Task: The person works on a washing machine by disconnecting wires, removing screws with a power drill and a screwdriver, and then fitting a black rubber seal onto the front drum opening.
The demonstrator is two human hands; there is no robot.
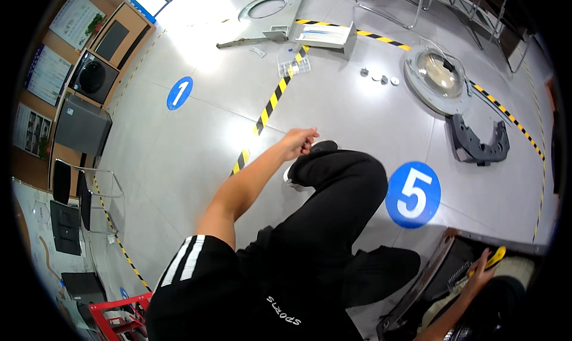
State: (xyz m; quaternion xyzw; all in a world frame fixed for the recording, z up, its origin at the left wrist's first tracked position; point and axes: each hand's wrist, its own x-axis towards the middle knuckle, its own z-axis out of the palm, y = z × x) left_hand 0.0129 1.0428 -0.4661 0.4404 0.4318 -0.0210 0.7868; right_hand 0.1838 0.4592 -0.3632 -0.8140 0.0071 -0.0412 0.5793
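My left hand (301,143) is held out in front of my bent knee, above my shoe (325,145). Its fingers are curled, one fingertip pointing out to the right, and whatever may be inside them is hidden. At the lower right my right hand (481,274) grips a yellow-and-black handled tool (496,257) whose working end I cannot make out. That hand is over the opened casing (438,263) of what looks like a washing machine. A coil spring (459,273) and a dark rounded drum part (497,311) show inside the casing.
On the floor lie a round door with a glass bowl (438,78), a dark curved block (479,141), several small parts (384,79), a clear compartment box (295,68), a white drawer-like panel (325,37) and a front panel with a round hole (268,10). Chairs (89,192) stand left.
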